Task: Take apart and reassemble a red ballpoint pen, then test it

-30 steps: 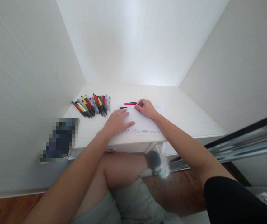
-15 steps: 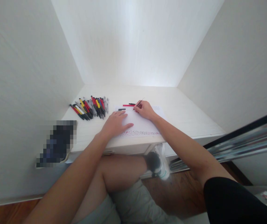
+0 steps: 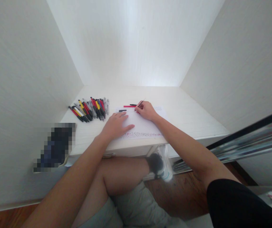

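A white sheet of paper lies on the white desk, with small red and dark marks along its near edge. My left hand rests flat on its left side, fingers spread. In my right hand a thin pen is pinched, its tip at the upper part of the sheet. A black pen cap lies just beyond my left fingertips. Past the top of the sheet, a red pen and a short black piece lie beside my right hand.
Many pens in several colours lie in a pile at the desk's left. A pixelated dark object is at the left front edge. Walls enclose the desk on three sides. My crossed leg and a shoe are below it.
The whole view has shifted slightly, so things appear a little further left. Both hands keep nearly the same places on the paper, with the pen still in my right hand.
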The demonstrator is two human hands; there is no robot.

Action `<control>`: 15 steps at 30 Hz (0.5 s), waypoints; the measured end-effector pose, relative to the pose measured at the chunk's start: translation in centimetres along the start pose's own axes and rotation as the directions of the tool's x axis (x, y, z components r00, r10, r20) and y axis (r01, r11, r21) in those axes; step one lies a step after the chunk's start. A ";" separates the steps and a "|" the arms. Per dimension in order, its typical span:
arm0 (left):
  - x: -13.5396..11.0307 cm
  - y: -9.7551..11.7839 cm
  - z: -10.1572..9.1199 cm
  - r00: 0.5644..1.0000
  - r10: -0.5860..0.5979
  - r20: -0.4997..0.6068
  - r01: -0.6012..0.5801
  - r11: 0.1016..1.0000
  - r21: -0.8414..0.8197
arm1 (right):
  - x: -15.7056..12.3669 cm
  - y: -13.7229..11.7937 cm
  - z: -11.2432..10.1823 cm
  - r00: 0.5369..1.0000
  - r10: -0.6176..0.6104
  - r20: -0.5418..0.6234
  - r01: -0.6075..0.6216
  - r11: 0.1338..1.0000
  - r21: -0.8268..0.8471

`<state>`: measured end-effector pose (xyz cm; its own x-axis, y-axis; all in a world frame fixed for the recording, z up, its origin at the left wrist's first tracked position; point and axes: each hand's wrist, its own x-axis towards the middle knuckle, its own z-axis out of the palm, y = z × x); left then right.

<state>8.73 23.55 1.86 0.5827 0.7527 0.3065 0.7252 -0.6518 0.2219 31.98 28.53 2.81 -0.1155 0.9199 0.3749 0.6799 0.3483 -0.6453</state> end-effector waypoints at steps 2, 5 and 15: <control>0.0 -0.1 0.0 1.000 0.004 0.004 -0.004 1.000 -0.004 | 0.0 0.1 0.0 1.000 -0.010 0.009 0.010 1.000 0.011; 0.0 -0.1 0.0 1.000 0.010 0.001 -0.010 1.000 0.001 | 0.1 0.3 0.1 1.000 -0.005 0.003 0.005 1.000 0.015; -0.1 0.2 -0.2 1.000 -0.013 -0.003 0.013 1.000 0.000 | 0.2 0.1 -0.3 1.000 0.000 0.027 -0.002 0.998 0.063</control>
<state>8.69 23.31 2.08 0.5724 0.7605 0.3067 0.7325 -0.6423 0.2255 32.25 28.65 3.03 -0.1345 0.9244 0.3569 0.6332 0.3573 -0.6866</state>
